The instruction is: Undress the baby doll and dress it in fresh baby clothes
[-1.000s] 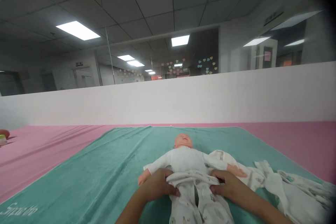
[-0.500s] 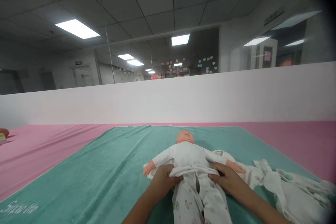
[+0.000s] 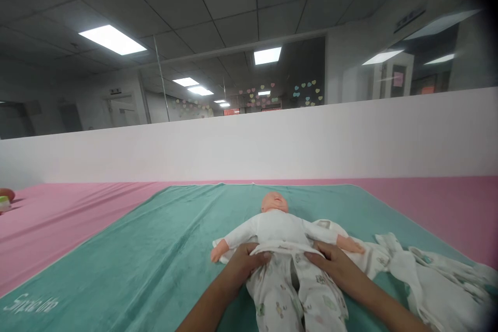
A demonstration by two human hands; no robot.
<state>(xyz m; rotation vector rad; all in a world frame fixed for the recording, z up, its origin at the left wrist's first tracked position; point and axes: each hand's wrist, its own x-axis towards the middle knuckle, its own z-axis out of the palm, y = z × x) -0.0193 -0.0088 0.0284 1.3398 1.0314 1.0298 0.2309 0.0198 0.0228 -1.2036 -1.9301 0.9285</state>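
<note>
Pants (image 3: 295,295) with little pictures are on the doll (image 3: 277,223). The doll lies on its back in the middle of the green blanket (image 3: 155,259), nearer the front edge. The left hand (image 3: 241,265) and right hand (image 3: 335,265) each have bent fingers closed on the waistband, one at each side. The cloth looks soft and thin, so the band edge seems the best place to hold. The doll looks light. More white clothes (image 3: 428,275) lie near the blanket's right edge.

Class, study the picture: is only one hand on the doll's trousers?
No, the left hand and the right hand both grip the waist of the trousers on the doll.
</note>
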